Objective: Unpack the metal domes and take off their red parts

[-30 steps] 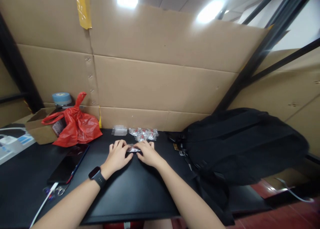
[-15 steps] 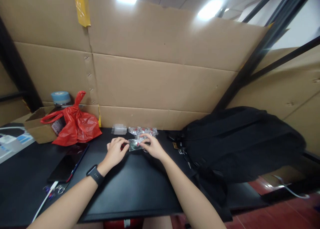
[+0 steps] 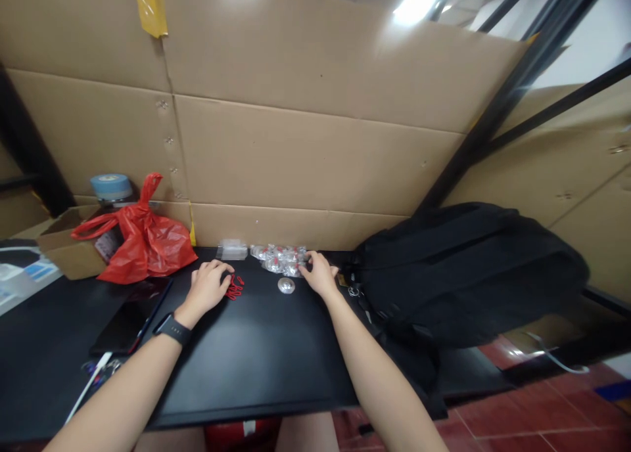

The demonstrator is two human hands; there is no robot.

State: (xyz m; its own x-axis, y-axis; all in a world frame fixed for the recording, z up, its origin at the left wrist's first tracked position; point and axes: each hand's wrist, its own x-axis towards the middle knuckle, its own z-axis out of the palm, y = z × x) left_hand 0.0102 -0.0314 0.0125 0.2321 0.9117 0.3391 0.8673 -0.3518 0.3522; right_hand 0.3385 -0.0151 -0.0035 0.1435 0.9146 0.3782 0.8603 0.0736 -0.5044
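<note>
My left hand (image 3: 210,286) rests on the black table with its fingers loosely curved and apart, beside a small heap of red cords (image 3: 235,286). Its thumb is close to the cords; nothing shows in its grasp. At the right end of a pile of clear plastic packets (image 3: 277,258), my right hand (image 3: 319,273) has thumb and forefinger at the edge of a clear packet (image 3: 292,269) with a silvery round piece and a red spot inside. A loose silver disc (image 3: 286,285) lies between the hands. Flat clear bags (image 3: 231,249) lie behind the left hand.
A black backpack (image 3: 473,274) fills the right side. To the left are a red plastic bag (image 3: 152,242), a cardboard box (image 3: 73,248), a phone (image 3: 131,317) on a white cable and a white power strip (image 3: 24,281). A cardboard wall (image 3: 296,156) stands behind.
The packet that both hands held has gone right and back to the pile with my right hand. My left hand has let go and drawn left, uncovering the red cords and disc.
</note>
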